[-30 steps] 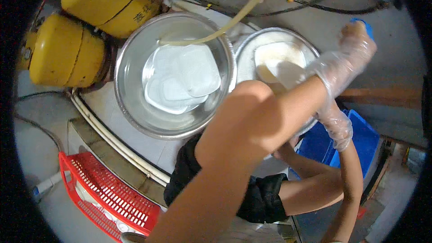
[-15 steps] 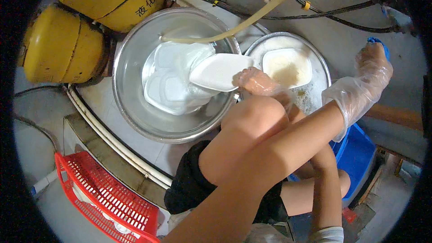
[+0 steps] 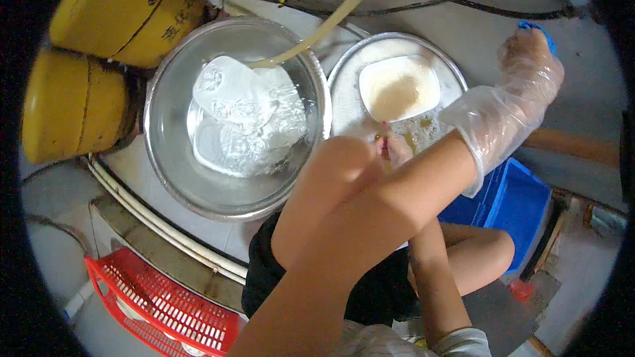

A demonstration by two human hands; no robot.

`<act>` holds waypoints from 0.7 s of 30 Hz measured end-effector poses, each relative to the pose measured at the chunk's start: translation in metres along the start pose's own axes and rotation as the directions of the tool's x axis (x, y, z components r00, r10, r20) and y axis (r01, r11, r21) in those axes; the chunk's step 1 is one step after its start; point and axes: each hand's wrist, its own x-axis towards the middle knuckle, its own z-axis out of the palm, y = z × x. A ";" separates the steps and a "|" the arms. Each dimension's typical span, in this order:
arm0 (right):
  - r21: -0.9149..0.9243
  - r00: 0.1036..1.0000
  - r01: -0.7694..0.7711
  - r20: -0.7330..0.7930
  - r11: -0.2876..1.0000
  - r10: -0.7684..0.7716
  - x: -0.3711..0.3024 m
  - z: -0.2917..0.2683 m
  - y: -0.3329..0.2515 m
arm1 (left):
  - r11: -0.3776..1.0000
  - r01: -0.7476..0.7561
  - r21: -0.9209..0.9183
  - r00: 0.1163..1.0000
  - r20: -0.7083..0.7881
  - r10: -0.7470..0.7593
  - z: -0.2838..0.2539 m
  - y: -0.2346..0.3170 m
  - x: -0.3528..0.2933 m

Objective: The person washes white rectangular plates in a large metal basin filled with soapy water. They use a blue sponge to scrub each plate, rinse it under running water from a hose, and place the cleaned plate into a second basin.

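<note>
My left arm crosses over my right. At the far right, its hand (image 3: 534, 59), in a clear plastic glove, is closed around a small blue thing (image 3: 539, 28) that shows only at the edge. My right hand (image 3: 395, 149) is at the near edge of a foamy steel basin (image 3: 456, 73), partly behind my left arm; its fingers are hard to make out. A white dish (image 3: 426, 86) with cloudy yellowish liquid sits in that basin. On the left, a large steel basin (image 3: 162, 125) holds several white dishes (image 3: 228, 86) in rippling water.
A beige hose (image 3: 331, 23) runs into the large basin. Yellow gas cylinders (image 3: 73, 106) stand at the far left. A red slotted basket (image 3: 165, 301) with white dishes is at the near left. A blue bin (image 3: 519, 208) stands at the right. My bent knees flank my arms.
My right hand has let go of a white dish, which now lies in the large basin's water, and has drawn back toward the foamy basin. The whole view has shifted slightly.
</note>
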 end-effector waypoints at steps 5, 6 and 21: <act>0.235 1.000 0.005 0.009 0.972 -0.007 0.013 0.009 0.010 | 0.893 0.274 -0.356 0.932 0.327 -0.155 -0.054 0.002 0.002; 0.263 0.998 0.057 -0.014 0.963 -0.055 0.011 0.008 0.009 | 0.915 0.239 -0.325 0.958 0.235 -0.166 -0.040 0.001 0.008; 0.339 0.972 0.226 -0.148 0.913 -0.185 -0.023 0.015 -0.021 | 0.551 0.288 -0.783 0.957 0.223 -0.184 -0.097 -0.025 0.011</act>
